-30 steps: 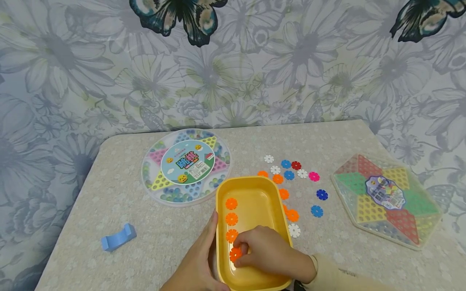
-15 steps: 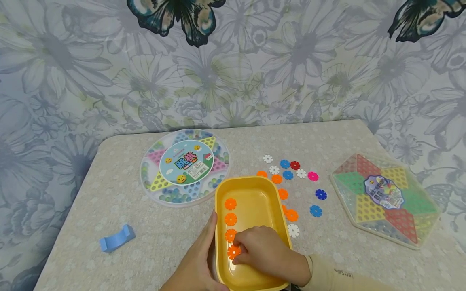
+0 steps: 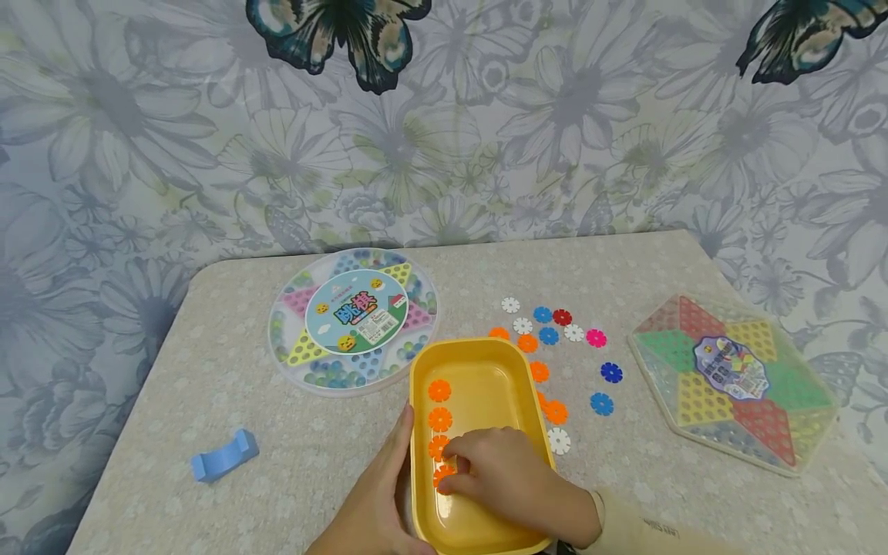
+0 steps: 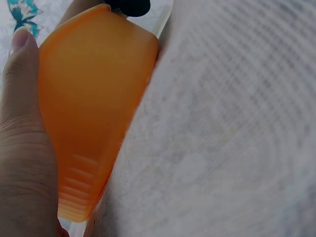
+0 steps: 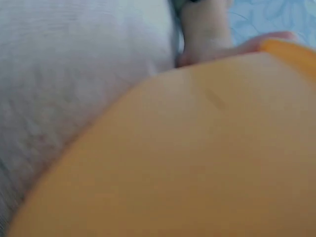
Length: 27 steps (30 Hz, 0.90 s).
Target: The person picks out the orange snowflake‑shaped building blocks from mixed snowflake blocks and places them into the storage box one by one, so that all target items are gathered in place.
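Observation:
A yellow plastic tray point(image 3: 502, 385) stands on the table, with a column of orange snowflake discs point(image 3: 440, 391) along its left side. My left hand point(image 3: 371, 493) grips the tray's near left corner, fingers along the side wall. In the left wrist view the thumb point(image 4: 22, 89) lies along the orange-looking outer wall. Inside the tray, my right hand point(image 3: 506, 478) pinches the nearest orange disc point(image 3: 442, 478) between thumb and index finger, just below the third disc point(image 3: 438, 447). Its fingers partly cover both discs. The right wrist view shows mostly blurred tray wall point(image 5: 173, 148).
Loose discs in orange, white, blue point(image 3: 602, 404), red and pink lie right of the tray. A round Chinese checkers box point(image 3: 423, 351) stands behind left, a hexagonal one point(image 3: 791, 385) at the right. A blue curved block point(image 3: 225, 456) lies at the left.
My right hand has slid the nearest orange disc slightly away from me, closer to the third one. The left hand keeps its hold on the tray.

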### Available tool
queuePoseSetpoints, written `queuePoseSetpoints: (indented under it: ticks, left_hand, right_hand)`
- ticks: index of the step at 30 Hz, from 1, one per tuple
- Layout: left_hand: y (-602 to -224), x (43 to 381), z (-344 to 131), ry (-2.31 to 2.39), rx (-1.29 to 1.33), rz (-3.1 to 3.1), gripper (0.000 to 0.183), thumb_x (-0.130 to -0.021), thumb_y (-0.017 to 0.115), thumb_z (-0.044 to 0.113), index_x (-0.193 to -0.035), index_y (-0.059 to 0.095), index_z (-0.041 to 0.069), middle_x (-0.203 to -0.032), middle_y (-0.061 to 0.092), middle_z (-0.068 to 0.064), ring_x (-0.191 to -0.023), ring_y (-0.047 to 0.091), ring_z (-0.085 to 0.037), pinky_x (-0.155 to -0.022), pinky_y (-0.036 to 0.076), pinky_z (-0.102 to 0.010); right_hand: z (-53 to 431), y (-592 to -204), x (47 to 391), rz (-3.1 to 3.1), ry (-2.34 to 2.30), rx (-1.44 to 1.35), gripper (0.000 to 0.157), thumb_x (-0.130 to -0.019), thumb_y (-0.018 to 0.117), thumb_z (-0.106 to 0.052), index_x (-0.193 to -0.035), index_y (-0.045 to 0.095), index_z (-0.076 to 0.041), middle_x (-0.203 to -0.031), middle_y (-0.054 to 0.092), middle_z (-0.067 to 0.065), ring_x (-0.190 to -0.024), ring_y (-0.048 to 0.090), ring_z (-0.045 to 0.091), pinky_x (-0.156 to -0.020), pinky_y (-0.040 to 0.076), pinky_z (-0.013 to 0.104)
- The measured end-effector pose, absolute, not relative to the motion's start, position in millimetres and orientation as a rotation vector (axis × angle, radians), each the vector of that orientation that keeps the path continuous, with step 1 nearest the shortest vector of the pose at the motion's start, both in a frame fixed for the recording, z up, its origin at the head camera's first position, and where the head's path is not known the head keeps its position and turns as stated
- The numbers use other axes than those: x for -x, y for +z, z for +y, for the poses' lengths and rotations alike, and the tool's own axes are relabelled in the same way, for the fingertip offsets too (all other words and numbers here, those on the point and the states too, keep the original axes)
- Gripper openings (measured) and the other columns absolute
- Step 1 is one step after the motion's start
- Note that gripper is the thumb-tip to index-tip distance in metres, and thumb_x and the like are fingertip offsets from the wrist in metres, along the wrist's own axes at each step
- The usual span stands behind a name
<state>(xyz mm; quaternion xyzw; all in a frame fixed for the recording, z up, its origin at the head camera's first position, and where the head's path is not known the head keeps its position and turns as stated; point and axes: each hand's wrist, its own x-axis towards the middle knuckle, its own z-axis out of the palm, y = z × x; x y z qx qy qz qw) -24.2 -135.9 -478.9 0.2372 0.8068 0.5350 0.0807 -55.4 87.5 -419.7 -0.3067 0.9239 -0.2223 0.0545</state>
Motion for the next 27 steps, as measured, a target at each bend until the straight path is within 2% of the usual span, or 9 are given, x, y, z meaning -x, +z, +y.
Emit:
queuePoseSetpoints:
  ticks: [6, 10, 13, 17, 23, 27]
  left_hand:
    - [-480, 24, -135, 1.664, -0.682, 2.32, 0.137, -0.063, 0.082, 0.067, -0.161, -0.004, 0.023, -0.169, 0.003, -0.002, -0.153, 0.021, -0.023, -0.116, 0.027, -0.02]
    - [-478, 24, -135, 1.724, -0.619, 2.223, 0.139, -0.063, 0.09, 0.053, -0.161, -0.005, 0.027, -0.169, 0.004, 0.001, -0.152, 0.023, -0.023, -0.114, 0.028, -0.019]
    - [-473, 22, -134, 1.744, -0.536, 2.164, 0.14, -0.061, 0.093, 0.049, -0.16, -0.005, 0.032, -0.169, 0.003, 0.005, -0.152, 0.022, -0.019, -0.113, 0.028, -0.018]
    - [-470, 22, -133, 1.722, -0.455, 2.166, 0.142, -0.059, 0.094, 0.048, -0.159, -0.006, 0.038, -0.168, 0.002, 0.009, -0.152, 0.021, -0.015, -0.113, 0.028, -0.019]
    - [-473, 23, -132, 1.727, -0.535, 2.219, 0.144, -0.059, 0.095, 0.046, -0.16, -0.007, 0.032, -0.169, 0.002, 0.005, -0.152, 0.024, -0.02, -0.113, 0.033, -0.021]
    - [-472, 24, -132, 1.655, -0.644, 2.367, 0.146, -0.057, 0.093, 0.053, -0.161, -0.006, 0.024, -0.169, 0.001, 0.0, -0.153, 0.02, -0.024, -0.115, 0.027, -0.024]
  right_hand:
    - [104, -403, 52, 2.879, -0.86, 0.84, 0.028, -0.088, 0.073, -0.042, -0.102, 0.075, -0.018, -0.07, 0.054, -0.023, -0.064, 0.05, -0.003, -0.064, 0.048, 0.014]
    - [121, -394, 54, 2.968, -0.961, 0.718, 0.024, -0.09, 0.072, -0.04, -0.105, 0.075, -0.022, -0.075, 0.055, -0.023, -0.059, 0.042, -0.004, -0.056, 0.043, 0.014]
    - [137, -390, 59, 3.025, -1.009, 0.585, 0.02, -0.092, 0.071, -0.035, -0.108, 0.074, -0.023, -0.079, 0.059, -0.021, -0.055, 0.036, -0.004, -0.05, 0.039, 0.014]
    - [163, -389, 69, 3.083, -0.978, 0.43, 0.02, -0.096, 0.066, -0.027, -0.114, 0.072, -0.02, -0.087, 0.065, -0.014, -0.054, 0.039, -0.001, -0.049, 0.041, 0.017]
    - [196, -398, 83, 3.048, -0.801, 0.242, 0.025, -0.096, 0.064, -0.022, -0.12, 0.069, -0.017, -0.094, 0.066, -0.006, -0.056, 0.042, 0.009, -0.049, 0.041, 0.021]
    - [210, -405, 86, 2.958, -0.711, 0.23, 0.026, -0.095, 0.066, -0.024, -0.12, 0.069, -0.016, -0.093, 0.066, -0.006, -0.061, 0.045, 0.009, -0.054, 0.043, 0.021]
